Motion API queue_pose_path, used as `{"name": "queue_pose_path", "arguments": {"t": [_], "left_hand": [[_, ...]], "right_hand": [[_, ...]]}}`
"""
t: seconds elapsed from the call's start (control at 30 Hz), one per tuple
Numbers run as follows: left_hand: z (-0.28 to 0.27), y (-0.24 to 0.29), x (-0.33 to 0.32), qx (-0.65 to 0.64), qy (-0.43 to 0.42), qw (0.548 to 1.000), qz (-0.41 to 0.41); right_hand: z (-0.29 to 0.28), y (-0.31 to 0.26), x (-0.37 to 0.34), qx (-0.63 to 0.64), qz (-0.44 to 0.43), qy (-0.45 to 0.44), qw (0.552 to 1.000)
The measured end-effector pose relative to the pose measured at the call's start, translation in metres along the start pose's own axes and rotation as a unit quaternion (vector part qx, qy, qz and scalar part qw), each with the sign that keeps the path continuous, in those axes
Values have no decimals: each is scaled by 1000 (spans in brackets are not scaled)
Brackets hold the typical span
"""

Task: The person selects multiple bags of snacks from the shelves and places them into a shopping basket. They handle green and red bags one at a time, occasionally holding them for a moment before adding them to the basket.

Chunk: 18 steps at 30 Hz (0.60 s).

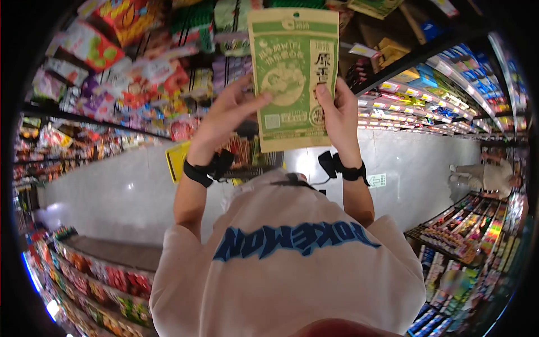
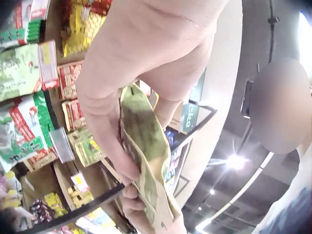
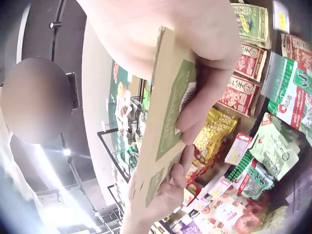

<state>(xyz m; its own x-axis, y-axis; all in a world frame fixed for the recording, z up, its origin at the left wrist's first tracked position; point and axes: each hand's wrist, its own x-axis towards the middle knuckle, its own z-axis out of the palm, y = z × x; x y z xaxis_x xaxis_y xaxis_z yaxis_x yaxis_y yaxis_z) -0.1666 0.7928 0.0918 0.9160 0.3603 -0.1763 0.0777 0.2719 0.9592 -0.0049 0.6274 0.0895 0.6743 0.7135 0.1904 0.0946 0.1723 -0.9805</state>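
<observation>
A flat green and kraft-brown snack pouch (image 1: 295,67) with a hang hole at its top is held up in front of the shelf, its printed front toward the head camera. My left hand (image 1: 224,115) grips one side edge low down, thumb on the front and fingers mostly hidden behind. On the opposite edge, my right hand (image 1: 341,112) pinches it the same way, thumb lying across the printed front. Seen from the left wrist, the pouch (image 2: 146,131) appears nearly edge-on and bulges slightly. The right wrist view shows a green label panel on the pouch (image 3: 168,122) beside curled fingers.
Bagged snacks (image 1: 129,73) fill the shelf ahead, with price tags along its edges. A yellow-edged basket (image 1: 177,161) is below the left forearm. Another shelf row (image 1: 415,104) runs along the right, and a person (image 1: 494,177) stands in the aisle there.
</observation>
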Motion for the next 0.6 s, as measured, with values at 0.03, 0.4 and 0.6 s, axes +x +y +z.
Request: {"name": "queue_pose_path", "arguments": {"t": [0.03, 0.4, 0.6], "left_hand": [[-10, -5, -5, -44, 6, 999, 25], [-91, -160, -51, -78, 181, 979, -50], [-114, -302, -49, -154, 230, 931, -237]], "right_hand": [[9, 6, 2, 8, 8, -15, 1000], [95, 158, -9, -100, 157, -157, 970], [87, 338, -65, -143, 374, -189, 897]]}}
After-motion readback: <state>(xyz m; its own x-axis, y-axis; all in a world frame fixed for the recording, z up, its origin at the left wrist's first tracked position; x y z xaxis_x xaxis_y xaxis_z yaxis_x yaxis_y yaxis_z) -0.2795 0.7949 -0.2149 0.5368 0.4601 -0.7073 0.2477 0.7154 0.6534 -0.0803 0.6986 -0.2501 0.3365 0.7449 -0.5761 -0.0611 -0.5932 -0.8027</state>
